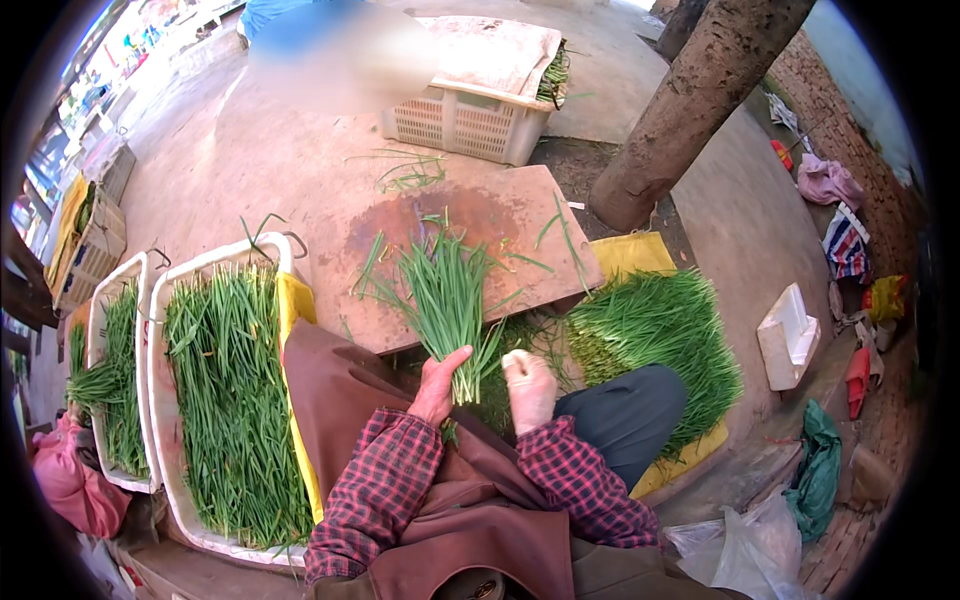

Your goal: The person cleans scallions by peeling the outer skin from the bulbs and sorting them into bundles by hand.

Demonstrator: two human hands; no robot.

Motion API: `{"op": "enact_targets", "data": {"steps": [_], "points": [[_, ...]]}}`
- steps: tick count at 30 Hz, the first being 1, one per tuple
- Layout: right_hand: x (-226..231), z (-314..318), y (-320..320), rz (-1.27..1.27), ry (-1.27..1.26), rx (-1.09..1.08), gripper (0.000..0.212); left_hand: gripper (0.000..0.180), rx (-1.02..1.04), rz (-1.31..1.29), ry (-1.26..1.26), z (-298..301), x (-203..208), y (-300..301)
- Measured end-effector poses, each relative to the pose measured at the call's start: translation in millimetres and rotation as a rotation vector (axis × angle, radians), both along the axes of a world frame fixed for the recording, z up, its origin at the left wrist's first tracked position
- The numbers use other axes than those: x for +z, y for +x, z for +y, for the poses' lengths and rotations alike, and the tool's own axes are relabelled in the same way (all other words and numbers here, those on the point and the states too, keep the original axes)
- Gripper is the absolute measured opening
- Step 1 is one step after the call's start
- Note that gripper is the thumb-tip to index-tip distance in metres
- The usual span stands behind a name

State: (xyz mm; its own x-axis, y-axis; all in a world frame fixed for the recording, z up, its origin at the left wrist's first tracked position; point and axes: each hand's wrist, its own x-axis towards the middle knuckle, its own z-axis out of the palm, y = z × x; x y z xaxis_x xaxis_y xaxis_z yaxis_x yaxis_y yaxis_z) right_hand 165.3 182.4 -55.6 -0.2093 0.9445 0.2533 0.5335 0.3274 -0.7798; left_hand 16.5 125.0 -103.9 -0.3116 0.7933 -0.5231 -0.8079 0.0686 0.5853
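Observation:
My left hand [436,388] is closed round the pale stem ends of a bunch of garlic chives [446,290]. The green leaves fan out away from me over a low reddish-brown board [530,215]. Just right of the stems, apart from them, my right hand [529,388] has its fingers curled in; I cannot make out anything in them. Beyond my right knee lies a large pile of chives [655,350] on a yellow sheet [635,253]. To my left stands a white crate [157,400] packed with chives.
A second white crate [95,330] of chives stands farther left. Across the board is a cloth-covered white basket [465,125], beside a blurred person in blue [290,15]. A tree trunk [690,110] rises at the back right. A white foam box [787,335] and plastic bags [745,550] lie right.

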Motion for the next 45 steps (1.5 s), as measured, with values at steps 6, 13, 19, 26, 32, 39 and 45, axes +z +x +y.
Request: {"op": "enact_targets", "data": {"steps": [6,13,19,26,32,39,45], "points": [[-19.2,42.6,6.3,0.797,-1.329,0.160,0.033,0.033,-0.100,0.032,0.008,-4.4,34.0,1.0],[25.8,70.8,-26.7,0.773,-1.085,0.700,0.048,0.048,-0.328,0.650,0.206,-18.2,76.2,-0.5],[66.1,48.8,-56.8,0.576,-0.703,0.546,0.021,0.072,-0.520,1.238,0.132,-11.2,110.4,-18.7],[135.1,71.6,-87.2,0.502,-0.385,0.654,0.033,0.116,-0.263,1.163,0.403,31.4,182.7,-90.1],[71.5,124.5,-135.4,0.450,-0.224,0.855,0.059,0.084,-0.374,1.100,0.267,77.2,226.2,-105.9],[31.4,138.1,-166.1,-0.194,-0.116,0.602,0.045,0.035,-0.075,1.043,0.209,110.7,161.6,-103.2],[42.4,122.5,-165.2,-0.114,-0.095,0.553,0.034,0.020,-0.018,1.291,0.164,108.0,183.7,-94.2]]}}
